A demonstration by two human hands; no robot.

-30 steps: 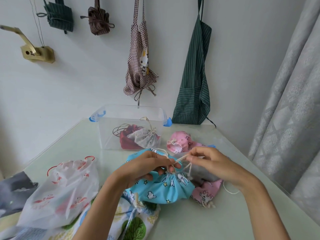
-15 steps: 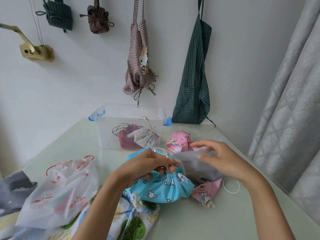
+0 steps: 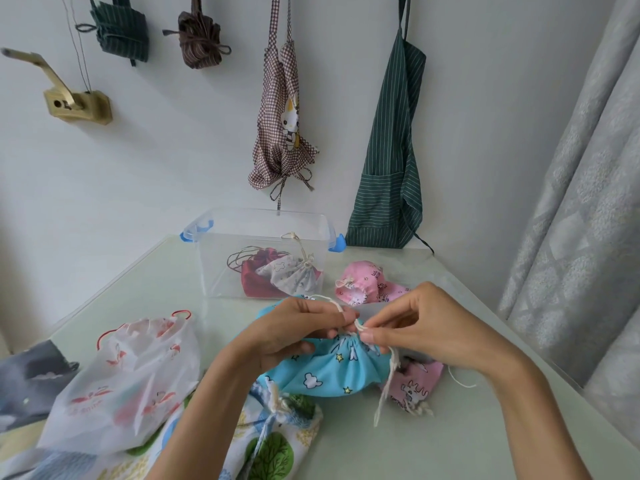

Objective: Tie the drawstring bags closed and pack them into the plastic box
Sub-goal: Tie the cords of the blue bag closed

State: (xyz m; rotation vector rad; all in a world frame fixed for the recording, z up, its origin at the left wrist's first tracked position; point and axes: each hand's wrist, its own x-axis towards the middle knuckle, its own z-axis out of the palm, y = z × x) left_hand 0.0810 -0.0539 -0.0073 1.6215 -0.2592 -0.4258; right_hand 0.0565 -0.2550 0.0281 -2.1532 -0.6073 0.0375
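Observation:
A blue drawstring bag (image 3: 329, 374) with stars and bears lies on the table in front of me, its neck gathered. My left hand (image 3: 294, 332) pinches the white drawstring (image 3: 384, 386) at the bag's neck. My right hand (image 3: 426, 327) pinches the same cord right beside it, and a loose end hangs down over the bag. The clear plastic box (image 3: 214, 268) with blue latches stands behind, holding a red bag (image 3: 251, 277) and a white patterned bag (image 3: 296, 277). A pink bag (image 3: 363, 284) lies right of the box.
Another pink bag (image 3: 415, 379) and a grey cloth (image 3: 367, 310) lie under my right hand. A white flamingo bag (image 3: 121, 382), a tree-print bag (image 3: 277, 441) and a dark grey bag (image 3: 27, 379) sit at the left. Aprons (image 3: 391, 150) hang on the wall; a curtain (image 3: 581, 202) is at the right.
My right hand had moved off to the grey cloth and has come back to the blue bag's neck, where it now pinches the cord. My left hand stayed at the neck.

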